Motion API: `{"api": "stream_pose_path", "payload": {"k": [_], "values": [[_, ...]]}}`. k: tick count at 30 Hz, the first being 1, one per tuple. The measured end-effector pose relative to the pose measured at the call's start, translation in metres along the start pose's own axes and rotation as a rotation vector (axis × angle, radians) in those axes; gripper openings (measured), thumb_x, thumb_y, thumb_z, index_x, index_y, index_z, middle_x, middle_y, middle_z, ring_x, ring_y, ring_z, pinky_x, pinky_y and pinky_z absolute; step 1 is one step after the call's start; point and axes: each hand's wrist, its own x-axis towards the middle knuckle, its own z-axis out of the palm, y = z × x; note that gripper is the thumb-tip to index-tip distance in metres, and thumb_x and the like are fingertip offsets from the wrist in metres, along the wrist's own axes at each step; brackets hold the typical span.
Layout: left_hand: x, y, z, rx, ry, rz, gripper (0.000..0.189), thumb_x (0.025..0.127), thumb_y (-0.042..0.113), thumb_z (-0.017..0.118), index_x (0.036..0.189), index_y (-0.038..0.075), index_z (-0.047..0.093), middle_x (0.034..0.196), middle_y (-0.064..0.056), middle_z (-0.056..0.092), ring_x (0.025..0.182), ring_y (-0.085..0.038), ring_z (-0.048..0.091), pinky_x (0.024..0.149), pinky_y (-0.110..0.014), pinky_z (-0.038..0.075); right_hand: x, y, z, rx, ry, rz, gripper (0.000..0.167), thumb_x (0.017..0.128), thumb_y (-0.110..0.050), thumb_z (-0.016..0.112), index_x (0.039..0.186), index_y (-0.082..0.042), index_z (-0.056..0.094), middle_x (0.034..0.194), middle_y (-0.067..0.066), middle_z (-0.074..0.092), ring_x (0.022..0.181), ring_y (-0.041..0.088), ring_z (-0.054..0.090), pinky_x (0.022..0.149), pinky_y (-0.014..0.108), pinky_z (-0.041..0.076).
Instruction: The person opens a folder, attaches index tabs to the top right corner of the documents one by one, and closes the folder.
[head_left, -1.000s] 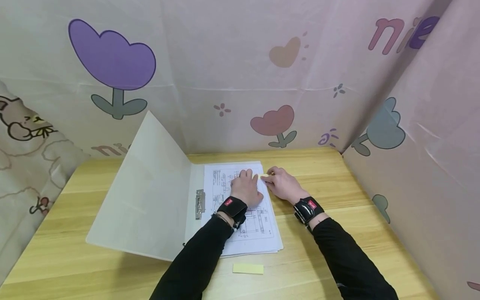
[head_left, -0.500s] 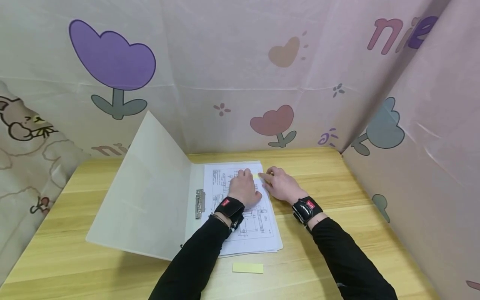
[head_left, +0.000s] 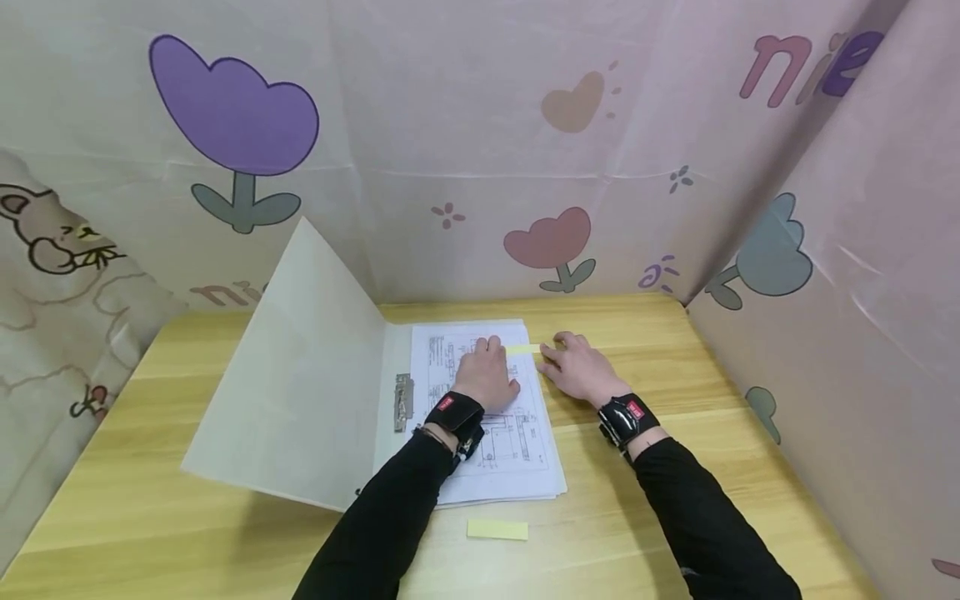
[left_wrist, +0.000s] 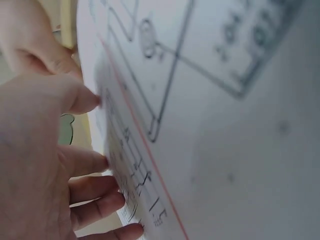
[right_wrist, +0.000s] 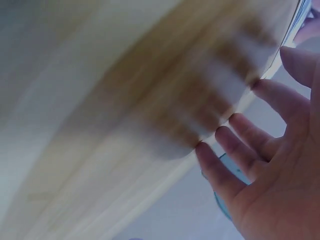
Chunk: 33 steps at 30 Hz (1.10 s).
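Observation:
A stack of printed drawing sheets (head_left: 525, 479) lies in an open white clip folder (head_left: 300, 383). My left hand (head_left: 483, 377) rests on the top sheet; in the left wrist view its fingertips (left_wrist: 114, 202) touch the paper. A narrow yellow sticky note (head_left: 522, 349) lies across the sheet's upper right edge, its outer end past the paper. My right hand (head_left: 581, 368) is beside that end, index fingertip at or close to it. In the right wrist view its fingers (right_wrist: 222, 172) are spread, with tips at the wooden tabletop and nothing pinched.
A second yellow sticky strip (head_left: 497, 530) lies on the wooden table (head_left: 615, 533) in front of the folder. The folder's metal clip (head_left: 403, 402) is left of the sheets. Its raised cover leans up at the left. Printed cloth (head_left: 450, 125) hangs behind and at the sides.
My right hand has drawn back slightly to the right from the sticky note, whose strip now shows more fully. The left hand keeps its place on the sheet. The head view has shifted slightly.

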Motion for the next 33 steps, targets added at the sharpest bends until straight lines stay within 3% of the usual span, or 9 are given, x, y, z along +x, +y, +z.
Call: {"api": "stream_pose_path", "payload": {"k": [3, 7, 13, 19, 22, 25, 28, 30, 33], "values": [[-0.008, -0.007, -0.006, -0.012, -0.062, 0.031, 0.06, 0.101, 0.045, 0.061, 0.141, 0.0, 0.058, 0.132, -0.013, 0.051, 0.118, -0.026, 0.051, 0.084, -0.038, 0.058, -0.001, 0.001, -0.002, 0.011, -0.013, 0.025, 0.051, 0.107, -0.04, 0.055, 0.148, -0.009, 0.057, 0.155, 0.025, 0.044, 0.139, 0.044, 0.046, 0.108, 0.061, 0.046], [-0.021, -0.016, -0.011, -0.112, -0.12, 0.076, 0.055, 0.101, 0.036, 0.062, 0.145, 0.003, 0.058, 0.145, -0.014, 0.049, 0.13, -0.028, 0.047, 0.093, -0.044, 0.056, -0.004, 0.002, -0.006, 0.049, -0.012, 0.039, 0.055, 0.107, -0.039, 0.054, 0.151, -0.006, 0.053, 0.155, 0.026, 0.044, 0.139, 0.046, 0.045, 0.109, 0.062, 0.045], [-0.048, -0.025, -0.017, -0.245, -0.099, 0.147, 0.042, 0.098, 0.028, 0.069, 0.134, 0.005, 0.068, 0.142, -0.013, 0.056, 0.127, -0.029, 0.053, 0.096, -0.044, 0.056, -0.016, -0.015, -0.016, 0.258, 0.077, 0.059, 0.052, 0.105, -0.029, 0.062, 0.147, 0.0, 0.055, 0.149, 0.025, 0.051, 0.134, 0.044, 0.052, 0.111, 0.059, 0.043], [-0.081, -0.028, -0.013, -0.276, -0.071, 0.208, 0.029, 0.095, 0.025, 0.074, 0.122, 0.012, 0.075, 0.122, -0.005, 0.064, 0.111, -0.022, 0.063, 0.09, -0.038, 0.058, -0.033, -0.037, -0.015, 0.416, 0.07, 0.082, 0.04, 0.101, -0.021, 0.068, 0.133, 0.002, 0.066, 0.116, 0.015, 0.068, 0.095, 0.025, 0.066, 0.08, 0.039, 0.058], [-0.096, -0.03, -0.01, -0.281, -0.076, 0.221, 0.027, 0.093, 0.026, 0.078, 0.117, 0.014, 0.077, 0.12, -0.003, 0.064, 0.109, -0.021, 0.063, 0.089, -0.037, 0.057, -0.039, -0.045, -0.012, 0.453, 0.025, 0.117, 0.034, 0.098, -0.018, 0.072, 0.125, 0.002, 0.07, 0.098, 0.008, 0.068, 0.078, 0.018, 0.061, 0.065, 0.029, 0.052], [-0.108, -0.031, -0.008, -0.269, -0.077, 0.237, 0.031, 0.089, 0.032, 0.082, 0.115, 0.015, 0.078, 0.119, -0.002, 0.063, 0.106, -0.018, 0.062, 0.085, -0.035, 0.057, -0.045, -0.052, -0.01, 0.473, -0.007, 0.157, 0.013, 0.097, -0.015, 0.072, 0.097, -0.002, 0.072, 0.074, 0.002, 0.056, 0.062, 0.014, 0.052, 0.054, 0.026, 0.04], [-0.119, -0.029, -0.007, -0.265, -0.084, 0.238, 0.041, 0.083, 0.038, 0.086, 0.116, 0.016, 0.077, 0.118, 0.0, 0.061, 0.103, -0.017, 0.059, 0.081, -0.032, 0.055, -0.049, -0.058, -0.008, 0.481, -0.009, 0.194, 0.019, 0.096, -0.014, 0.073, 0.081, -0.007, 0.063, 0.062, -0.001, 0.041, 0.054, 0.014, 0.043, 0.051, 0.025, 0.032], [-0.125, -0.028, -0.007, -0.269, -0.092, 0.225, 0.048, 0.08, 0.042, 0.089, 0.118, 0.016, 0.076, 0.121, 0.0, 0.06, 0.106, -0.017, 0.058, 0.082, -0.032, 0.055, -0.052, -0.06, -0.007, 0.491, -0.004, 0.213, 0.017, 0.095, -0.014, 0.073, 0.083, -0.005, 0.065, 0.062, -0.001, 0.039, 0.053, 0.014, 0.042, 0.05, 0.025, 0.031], [-0.133, -0.026, -0.008, -0.264, -0.087, 0.217, 0.059, 0.075, 0.048, 0.091, 0.121, 0.015, 0.075, 0.124, 0.0, 0.059, 0.108, -0.018, 0.056, 0.082, -0.031, 0.054, -0.053, -0.064, -0.006, 0.509, 0.007, 0.235, 0.013, 0.094, -0.013, 0.074, 0.099, -0.001, 0.073, 0.066, 0.001, 0.048, 0.056, 0.015, 0.047, 0.051, 0.025, 0.034]]}}
